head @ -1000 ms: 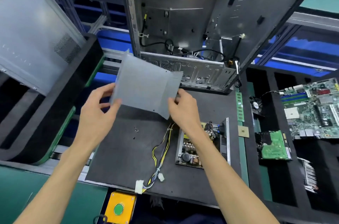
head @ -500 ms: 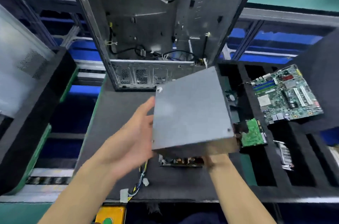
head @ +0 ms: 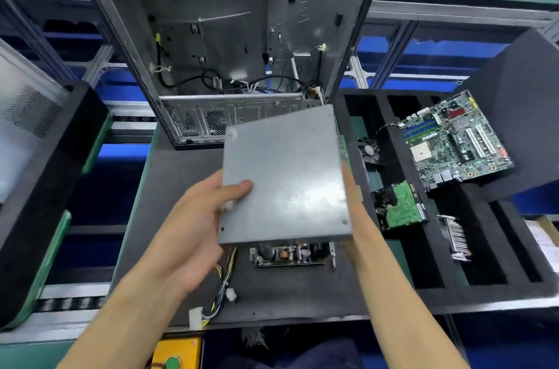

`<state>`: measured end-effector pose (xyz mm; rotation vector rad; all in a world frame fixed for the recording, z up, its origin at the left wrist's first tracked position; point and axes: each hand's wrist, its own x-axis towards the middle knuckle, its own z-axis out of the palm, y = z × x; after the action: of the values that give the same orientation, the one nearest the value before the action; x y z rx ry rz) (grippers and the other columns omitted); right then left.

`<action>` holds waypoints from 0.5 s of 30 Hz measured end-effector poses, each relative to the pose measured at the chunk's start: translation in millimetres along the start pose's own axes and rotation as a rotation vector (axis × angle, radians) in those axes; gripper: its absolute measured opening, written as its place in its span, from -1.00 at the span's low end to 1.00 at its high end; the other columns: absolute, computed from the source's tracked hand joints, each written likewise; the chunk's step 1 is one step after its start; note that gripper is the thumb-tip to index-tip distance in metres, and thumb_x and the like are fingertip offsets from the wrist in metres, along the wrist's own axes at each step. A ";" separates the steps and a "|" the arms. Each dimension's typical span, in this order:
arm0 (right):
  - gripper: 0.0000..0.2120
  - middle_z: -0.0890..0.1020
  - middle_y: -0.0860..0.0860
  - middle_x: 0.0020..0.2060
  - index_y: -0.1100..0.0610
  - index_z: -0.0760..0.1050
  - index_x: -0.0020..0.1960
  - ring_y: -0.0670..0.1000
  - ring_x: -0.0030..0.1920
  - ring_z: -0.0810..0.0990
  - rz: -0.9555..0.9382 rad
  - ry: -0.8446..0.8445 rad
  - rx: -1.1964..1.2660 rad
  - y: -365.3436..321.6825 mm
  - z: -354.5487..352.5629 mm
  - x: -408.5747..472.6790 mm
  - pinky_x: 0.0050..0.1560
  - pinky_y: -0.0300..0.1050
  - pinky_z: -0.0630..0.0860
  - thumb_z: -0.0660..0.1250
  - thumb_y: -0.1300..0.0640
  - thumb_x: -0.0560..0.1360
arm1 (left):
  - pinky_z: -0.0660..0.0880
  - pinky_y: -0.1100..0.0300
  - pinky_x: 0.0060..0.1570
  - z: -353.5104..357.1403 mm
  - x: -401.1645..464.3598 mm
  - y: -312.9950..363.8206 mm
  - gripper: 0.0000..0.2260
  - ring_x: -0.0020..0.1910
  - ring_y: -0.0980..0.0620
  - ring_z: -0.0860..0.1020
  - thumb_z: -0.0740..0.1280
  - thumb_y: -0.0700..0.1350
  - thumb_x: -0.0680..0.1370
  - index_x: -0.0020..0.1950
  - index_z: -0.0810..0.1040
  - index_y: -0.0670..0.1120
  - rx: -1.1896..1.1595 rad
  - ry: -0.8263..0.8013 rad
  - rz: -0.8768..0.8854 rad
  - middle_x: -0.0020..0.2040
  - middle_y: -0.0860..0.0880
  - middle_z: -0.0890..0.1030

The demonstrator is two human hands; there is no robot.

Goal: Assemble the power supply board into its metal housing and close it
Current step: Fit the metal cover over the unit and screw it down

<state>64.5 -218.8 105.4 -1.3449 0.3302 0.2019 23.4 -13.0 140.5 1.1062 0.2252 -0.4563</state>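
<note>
Metal cover, held by both hands, hides most of the board.

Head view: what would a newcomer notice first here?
The grey metal cover held by both hands, left hand and right hand, at the centre, above the power supply board on the dark mat. Behind stands an open computer case; at right a green motherboard lies in a foam tray.

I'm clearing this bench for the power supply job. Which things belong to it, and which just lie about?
Job:
flat grey metal housing cover, in left hand and right hand
open power supply board
yellow-black cable bundle

Lying about:
green motherboard
small green circuit card
open grey computer case
</note>
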 end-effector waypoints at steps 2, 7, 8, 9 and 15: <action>-0.66 0.73 0.18 0.10 0.26 0.53 0.38 0.24 0.22 0.65 -0.014 -0.046 0.099 -0.3 -8.8 9.6 0.02 -0.14 0.64 0.23 0.12 0.70 | 0.65 0.17 -0.21 -14.5 1.6 16.2 -0.68 0.04 -0.04 0.71 0.38 -0.16 0.43 0.16 0.70 -0.09 0.042 0.036 0.047 0.18 -0.12 0.69; -0.64 0.74 0.14 0.09 0.18 0.57 0.30 0.13 0.14 0.72 -0.108 -0.083 -0.026 -11.2 -37.6 23.1 0.11 -0.06 0.63 0.11 0.00 0.74 | 0.60 0.22 -0.31 -48.4 18.7 65.4 -0.69 -0.25 -0.04 0.71 0.42 -0.22 0.28 -0.04 0.74 0.03 0.569 -0.004 0.034 -0.09 -0.08 0.74; -0.65 0.75 0.11 0.07 0.14 0.60 0.26 0.11 0.14 0.72 -0.167 -0.112 -0.108 -15.6 -37.4 22.3 0.14 -0.02 0.62 0.14 -0.02 0.72 | 0.62 0.17 -0.26 -49.9 22.5 73.4 -0.64 -0.19 -0.09 0.72 0.44 -0.22 0.25 0.02 0.73 0.00 0.650 -0.119 -0.004 -0.06 -0.12 0.74; -0.66 0.76 0.06 0.05 0.10 0.63 0.21 0.08 0.13 0.72 -0.246 -0.128 -0.222 -23.7 -33.9 19.7 0.18 0.00 0.62 0.18 -0.06 0.67 | 0.64 0.12 -0.20 -48.3 25.9 80.0 -0.61 -0.12 -0.14 0.72 0.44 -0.21 0.27 0.09 0.71 -0.03 0.716 -0.258 -0.057 -0.01 -0.16 0.73; -0.59 0.51 -0.18 -0.47 -0.01 0.61 -0.29 -0.16 -0.44 0.36 -0.533 -0.394 -0.796 -54.4 7.7 -5.3 -0.36 -0.34 0.30 0.28 -0.22 0.59 | 0.51 0.11 -0.28 0.3 54.8 83.3 -0.78 -0.26 -0.08 0.58 0.44 -0.09 0.39 0.00 0.67 -0.11 1.279 -0.693 -0.051 -0.12 -0.23 0.68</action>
<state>78.4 -222.8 158.7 -2.0729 -0.4998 0.1463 110.3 4.1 186.1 2.0776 -0.7664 -1.0570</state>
